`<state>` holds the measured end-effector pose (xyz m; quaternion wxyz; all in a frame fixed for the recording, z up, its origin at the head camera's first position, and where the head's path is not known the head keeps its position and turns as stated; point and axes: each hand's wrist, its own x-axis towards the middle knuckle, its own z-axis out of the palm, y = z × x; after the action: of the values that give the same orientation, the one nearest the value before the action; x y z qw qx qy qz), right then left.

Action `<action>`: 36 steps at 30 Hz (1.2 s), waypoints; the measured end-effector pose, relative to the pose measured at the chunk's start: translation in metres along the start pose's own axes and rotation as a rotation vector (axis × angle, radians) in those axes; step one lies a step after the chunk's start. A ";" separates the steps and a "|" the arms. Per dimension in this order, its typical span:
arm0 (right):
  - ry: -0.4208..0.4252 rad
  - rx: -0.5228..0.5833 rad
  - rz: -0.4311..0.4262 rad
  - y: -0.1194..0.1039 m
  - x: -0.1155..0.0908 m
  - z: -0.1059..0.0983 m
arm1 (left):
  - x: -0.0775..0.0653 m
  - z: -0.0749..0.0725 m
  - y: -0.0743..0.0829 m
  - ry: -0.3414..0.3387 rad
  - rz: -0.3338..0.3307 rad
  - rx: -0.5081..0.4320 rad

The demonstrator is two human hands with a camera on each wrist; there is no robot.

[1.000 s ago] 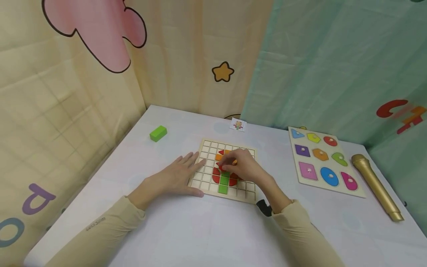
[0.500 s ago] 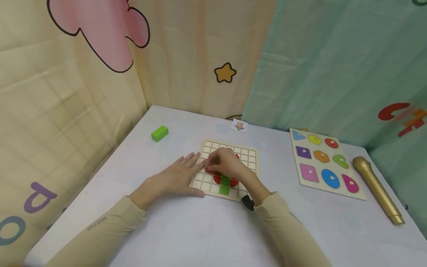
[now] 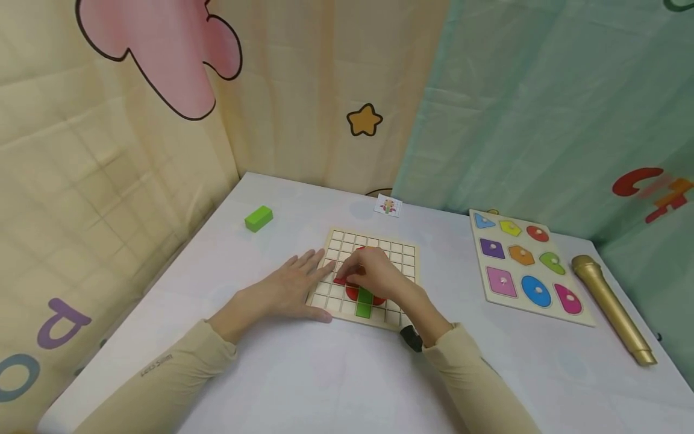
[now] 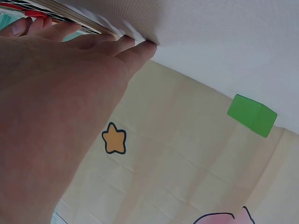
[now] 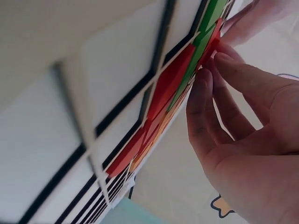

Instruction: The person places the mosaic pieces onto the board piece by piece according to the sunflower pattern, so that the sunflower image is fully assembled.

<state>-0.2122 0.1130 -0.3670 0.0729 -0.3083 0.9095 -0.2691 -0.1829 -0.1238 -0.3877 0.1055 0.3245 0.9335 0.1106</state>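
A wooden grid board [image 3: 397, 248] lies mid-table, with green squares [image 3: 364, 305] and red rounded pieces [image 3: 352, 293] set in its cells. Over its left half, my right hand [image 3: 378, 274] pinches a small red piece [image 3: 340, 281] between thumb and fingers. The right wrist view shows this red piece [image 5: 211, 45] at the fingertips, close to the board's surface. My left hand [image 3: 287, 284] rests with fingers spread along the left edge of the board, fingertips reaching onto it. The right hand hides part of the coloured pattern.
A green block [image 3: 259, 218] lies at the back left, and a small picture card [image 3: 388, 205] at the back. To the right are a knobbed shape puzzle [image 3: 522, 253] and a gold microphone [image 3: 612, 307]. Curtains [image 3: 325, 90] border the table's back.
My right hand has moved left across the board with the red piece, then slightly down to the cells beside the red rounded pieces. The left hand stays in place.
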 end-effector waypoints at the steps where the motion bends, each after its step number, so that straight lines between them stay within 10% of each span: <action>1: -0.001 -0.008 -0.015 0.001 -0.003 -0.001 | 0.000 0.000 0.000 0.001 0.001 -0.002; 11: 0.039 -0.045 -0.127 0.003 -0.007 0.003 | -0.001 -0.001 0.000 -0.002 -0.009 -0.013; 36: 0.086 -0.085 0.017 0.010 -0.034 -0.003 | 0.003 0.001 0.000 -0.005 -0.012 -0.007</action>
<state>-0.1912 0.1409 -0.3712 0.0229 -0.2914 0.9251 -0.2424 -0.1850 -0.1215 -0.3886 0.1095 0.3189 0.9347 0.1127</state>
